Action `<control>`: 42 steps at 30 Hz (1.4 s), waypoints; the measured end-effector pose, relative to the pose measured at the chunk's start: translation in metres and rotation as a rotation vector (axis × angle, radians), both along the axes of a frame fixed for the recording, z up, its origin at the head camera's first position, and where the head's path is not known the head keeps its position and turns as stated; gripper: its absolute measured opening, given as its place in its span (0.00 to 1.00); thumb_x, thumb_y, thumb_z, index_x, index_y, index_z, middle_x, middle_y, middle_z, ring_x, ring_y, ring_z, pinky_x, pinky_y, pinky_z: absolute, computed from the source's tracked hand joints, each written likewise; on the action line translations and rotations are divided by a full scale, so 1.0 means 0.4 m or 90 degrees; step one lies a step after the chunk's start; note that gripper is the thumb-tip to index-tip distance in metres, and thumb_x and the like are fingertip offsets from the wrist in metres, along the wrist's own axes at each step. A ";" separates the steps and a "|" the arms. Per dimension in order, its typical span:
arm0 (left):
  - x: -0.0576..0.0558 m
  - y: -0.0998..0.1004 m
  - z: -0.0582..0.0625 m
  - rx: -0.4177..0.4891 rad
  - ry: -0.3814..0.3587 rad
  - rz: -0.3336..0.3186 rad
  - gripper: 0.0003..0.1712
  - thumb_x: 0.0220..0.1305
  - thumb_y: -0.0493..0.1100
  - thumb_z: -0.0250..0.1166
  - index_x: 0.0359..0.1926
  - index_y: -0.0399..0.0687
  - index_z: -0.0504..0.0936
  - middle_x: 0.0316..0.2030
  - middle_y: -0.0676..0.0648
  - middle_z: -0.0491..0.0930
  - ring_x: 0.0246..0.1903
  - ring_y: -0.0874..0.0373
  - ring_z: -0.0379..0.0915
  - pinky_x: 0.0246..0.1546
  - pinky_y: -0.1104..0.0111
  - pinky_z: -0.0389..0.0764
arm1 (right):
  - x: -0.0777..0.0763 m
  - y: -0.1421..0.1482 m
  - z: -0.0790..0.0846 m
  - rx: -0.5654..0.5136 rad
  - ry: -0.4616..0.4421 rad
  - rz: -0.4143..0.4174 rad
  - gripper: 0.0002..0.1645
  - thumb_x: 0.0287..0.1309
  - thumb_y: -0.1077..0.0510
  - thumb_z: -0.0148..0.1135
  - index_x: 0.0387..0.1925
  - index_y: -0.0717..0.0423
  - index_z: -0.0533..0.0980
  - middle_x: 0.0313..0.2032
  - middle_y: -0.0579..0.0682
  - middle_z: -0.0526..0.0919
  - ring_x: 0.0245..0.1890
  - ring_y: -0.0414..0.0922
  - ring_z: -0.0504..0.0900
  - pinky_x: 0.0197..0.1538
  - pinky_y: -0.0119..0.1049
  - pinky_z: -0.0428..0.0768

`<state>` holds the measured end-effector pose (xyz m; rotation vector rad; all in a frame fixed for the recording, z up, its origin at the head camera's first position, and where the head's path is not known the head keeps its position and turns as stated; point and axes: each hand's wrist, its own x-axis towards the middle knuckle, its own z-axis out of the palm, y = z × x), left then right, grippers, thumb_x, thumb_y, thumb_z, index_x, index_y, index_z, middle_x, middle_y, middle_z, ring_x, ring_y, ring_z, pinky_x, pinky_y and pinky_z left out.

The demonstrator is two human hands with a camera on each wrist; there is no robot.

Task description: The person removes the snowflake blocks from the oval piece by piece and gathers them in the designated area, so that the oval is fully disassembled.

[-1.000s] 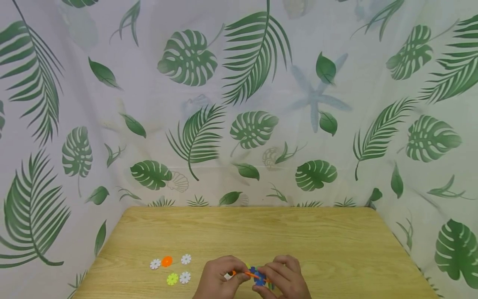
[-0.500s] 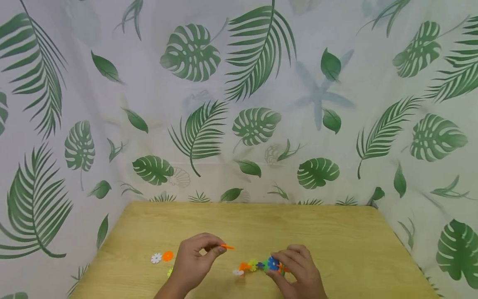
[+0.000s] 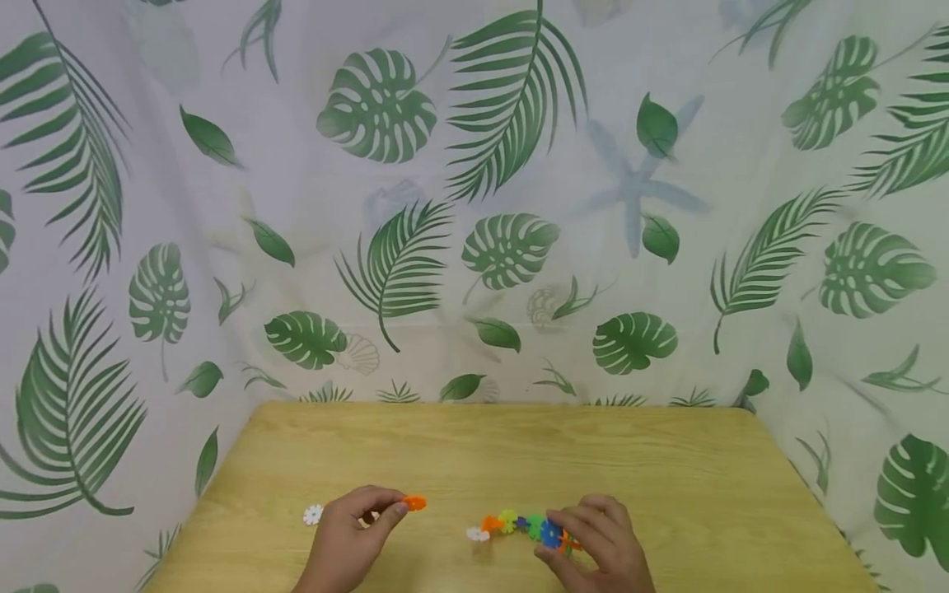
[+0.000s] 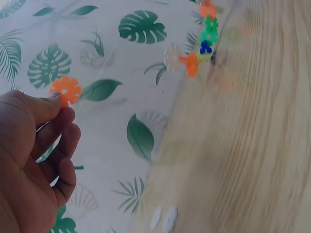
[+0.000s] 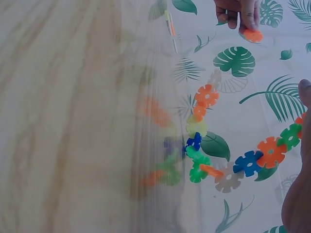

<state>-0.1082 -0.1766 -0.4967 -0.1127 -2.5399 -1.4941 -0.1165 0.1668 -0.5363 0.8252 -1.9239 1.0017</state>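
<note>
Orange disc shifted left, pinched in left hand, right hand gripping chain between hands

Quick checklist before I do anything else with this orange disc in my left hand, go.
1. Orange disc pinched by the left hand: ok.
2. Its outer notches clear of fingers: ok, several show uncovered.
3. Right hand holding the chain: ok.
4. Orange disc joined to the chain: not ok, they're apart.
5. Chain's end by the right hand: cannot tell, hidden.
6. Loose white disc on the table: ok.
</note>
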 end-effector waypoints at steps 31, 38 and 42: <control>0.004 -0.230 -0.131 -0.204 -0.217 0.219 0.13 0.68 0.47 0.67 0.42 0.40 0.89 0.33 0.50 0.86 0.33 0.55 0.78 0.37 0.57 0.79 | 0.015 0.004 -0.004 0.005 -0.007 -0.013 0.23 0.53 0.46 0.82 0.49 0.48 0.87 0.39 0.42 0.87 0.43 0.45 0.76 0.53 0.32 0.69; 0.000 -0.245 -0.132 -0.228 -0.262 0.187 0.17 0.68 0.47 0.67 0.43 0.35 0.88 0.36 0.43 0.87 0.38 0.47 0.83 0.45 0.47 0.80 | 0.010 0.004 -0.003 0.000 0.021 -0.002 0.22 0.54 0.46 0.81 0.48 0.50 0.88 0.37 0.43 0.87 0.42 0.46 0.76 0.53 0.32 0.69; -0.001 -0.253 -0.136 -0.235 -0.289 0.183 0.14 0.68 0.45 0.68 0.40 0.37 0.88 0.33 0.45 0.87 0.34 0.51 0.81 0.42 0.49 0.80 | 0.008 0.005 -0.005 -0.001 0.035 0.007 0.22 0.54 0.46 0.81 0.47 0.52 0.88 0.37 0.44 0.87 0.42 0.46 0.76 0.54 0.32 0.68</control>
